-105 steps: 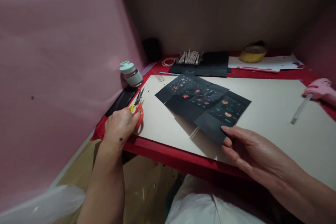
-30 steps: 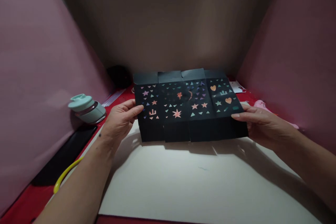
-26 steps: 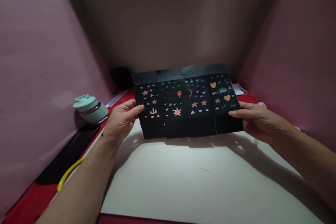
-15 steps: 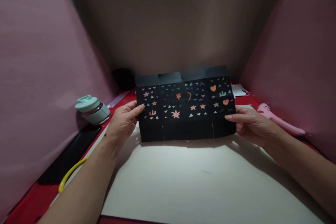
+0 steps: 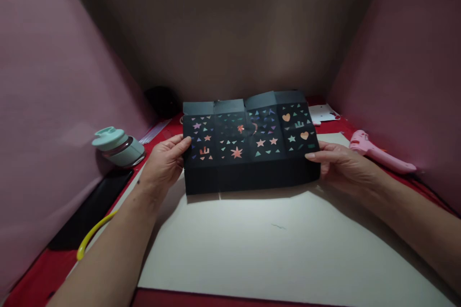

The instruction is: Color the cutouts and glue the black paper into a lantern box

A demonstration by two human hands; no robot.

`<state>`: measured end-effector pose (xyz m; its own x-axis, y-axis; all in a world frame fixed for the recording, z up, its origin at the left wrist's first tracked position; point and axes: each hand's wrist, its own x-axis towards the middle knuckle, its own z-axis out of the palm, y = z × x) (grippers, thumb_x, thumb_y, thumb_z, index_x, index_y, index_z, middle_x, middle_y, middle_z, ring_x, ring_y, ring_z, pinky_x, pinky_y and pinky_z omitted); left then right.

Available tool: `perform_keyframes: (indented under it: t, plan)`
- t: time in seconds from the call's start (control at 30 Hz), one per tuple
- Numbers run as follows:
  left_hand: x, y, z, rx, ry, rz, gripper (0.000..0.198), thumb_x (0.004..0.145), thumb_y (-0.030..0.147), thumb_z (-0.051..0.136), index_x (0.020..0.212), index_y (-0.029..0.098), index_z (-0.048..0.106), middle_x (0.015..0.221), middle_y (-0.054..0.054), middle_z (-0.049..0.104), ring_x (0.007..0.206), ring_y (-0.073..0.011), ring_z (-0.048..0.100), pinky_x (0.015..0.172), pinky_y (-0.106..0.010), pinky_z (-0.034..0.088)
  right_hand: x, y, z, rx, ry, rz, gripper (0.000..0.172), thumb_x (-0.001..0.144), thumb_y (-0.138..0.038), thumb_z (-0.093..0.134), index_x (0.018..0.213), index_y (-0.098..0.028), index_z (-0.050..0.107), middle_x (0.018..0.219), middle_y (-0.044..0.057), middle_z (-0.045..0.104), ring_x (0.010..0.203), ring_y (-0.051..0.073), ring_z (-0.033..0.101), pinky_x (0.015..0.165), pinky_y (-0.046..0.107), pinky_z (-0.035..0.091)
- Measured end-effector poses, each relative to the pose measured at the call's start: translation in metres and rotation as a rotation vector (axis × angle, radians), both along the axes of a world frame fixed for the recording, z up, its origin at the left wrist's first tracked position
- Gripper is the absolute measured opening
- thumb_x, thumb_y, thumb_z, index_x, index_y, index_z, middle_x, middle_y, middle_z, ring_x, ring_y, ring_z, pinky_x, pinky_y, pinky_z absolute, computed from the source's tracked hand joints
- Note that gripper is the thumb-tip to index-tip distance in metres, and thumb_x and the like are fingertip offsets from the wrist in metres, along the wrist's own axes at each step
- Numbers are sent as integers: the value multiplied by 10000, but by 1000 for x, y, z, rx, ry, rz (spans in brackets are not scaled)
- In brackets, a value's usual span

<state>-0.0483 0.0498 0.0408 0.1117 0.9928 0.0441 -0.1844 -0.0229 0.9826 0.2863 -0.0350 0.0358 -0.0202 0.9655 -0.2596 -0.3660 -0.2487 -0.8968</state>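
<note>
A black creased paper sheet [image 5: 230, 175] is held up over the white board, its face towards me. Coloured stars, hearts, triangles, a crescent and other small shapes cover its panels, and folds run across and down it. My left hand [image 5: 168, 156] pinches the left edge, thumb in front. At the right edge my right hand [image 5: 340, 165] grips it too, thumb on the face and the other fingers behind. The sheet's top strip bends back a little.
The white board [image 5: 252, 249] lies on a red cloth [image 5: 32, 273]. Leftwards are a jar with a mint lid [image 5: 110, 139], a black phone-like slab [image 5: 91, 211] and a yellow curved handle [image 5: 91, 232]. A pink tool [image 5: 382, 153] and a white card [image 5: 322, 113] lie to the right. Pink walls flank both sides.
The sheet has tilted slightly back, and its folds show more clearly. The whole view has shifted a little, so things sit slightly further left. Both hands keep their hold.
</note>
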Motion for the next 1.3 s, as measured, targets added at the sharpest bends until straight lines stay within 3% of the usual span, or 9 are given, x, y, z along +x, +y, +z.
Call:
perform_keyframes:
  t: [0.2, 0.4, 0.6, 0.83, 0.93, 1.13, 1.2, 1.3]
  plan:
    - [0, -1, 0, -19, 3, -10, 391, 654, 361, 911, 935, 138, 755, 857, -93, 798, 855, -274, 769, 691, -320, 637, 2, 2, -5, -16, 17, 2, 200, 565, -88, 803, 716, -187, 717, 644, -28, 696, 584, 109, 596, 641, 220, 473]
    - [-1, 1, -1, -16, -3, -21, 362, 668, 356, 905, 918, 141, 756, 746, -66, 778, 760, -242, 765, 576, -255, 601, 3, -1, -5, -50, 49, 16, 238, 563, -58, 799, 759, -185, 752, 652, -21, 699, 581, 104, 590, 606, 207, 464]
    - [-1, -1, 2, -21, 4, -30, 331, 694, 317, 889, 918, 113, 754, 734, -60, 775, 613, -172, 725, 542, -214, 574, 10, 6, -16, -60, 51, 44, 219, 599, -159, 881, 779, -200, 763, 681, -10, 708, 597, 112, 597, 647, 226, 508]
    - [1, -4, 4, 3, -36, -65, 355, 667, 321, 916, 884, 99, 741, 690, -53, 759, 567, -163, 708, 478, -199, 549, 12, 6, -17, -97, 40, 24, 323, 495, -58, 854, 771, -194, 758, 672, -25, 682, 603, 100, 575, 603, 191, 491]
    - [1, -4, 4, 17, -45, -68, 356, 670, 331, 918, 885, 105, 745, 706, -50, 764, 610, -171, 727, 506, -198, 566, 11, 5, -16, -112, 28, 18, 322, 467, -58, 854, 734, -195, 739, 713, -20, 694, 625, 108, 584, 649, 209, 515]
    - [2, -5, 4, 4, -57, -71, 336, 701, 327, 892, 904, 106, 741, 835, -93, 792, 838, -265, 776, 743, -331, 652, 9, 5, -15, -120, -30, -9, 303, 440, -158, 937, 652, -165, 722, 518, -48, 529, 502, 61, 448, 509, 173, 423]
    - [2, -5, 4, 1, -68, -74, 309, 715, 310, 878, 897, 106, 735, 841, -95, 792, 857, -271, 776, 763, -345, 653, 10, 6, -16, -115, -50, -8, 303, 466, -224, 957, 646, -159, 722, 467, -61, 452, 487, 53, 409, 505, 171, 415]
    - [2, -5, 4, 1, -69, -73, 287, 725, 297, 868, 889, 107, 729, 838, -93, 789, 848, -262, 776, 741, -328, 649, 14, 7, -21, -103, -101, -5, 320, 489, -278, 956, 689, -166, 734, 494, -46, 481, 493, 58, 420, 498, 179, 407]
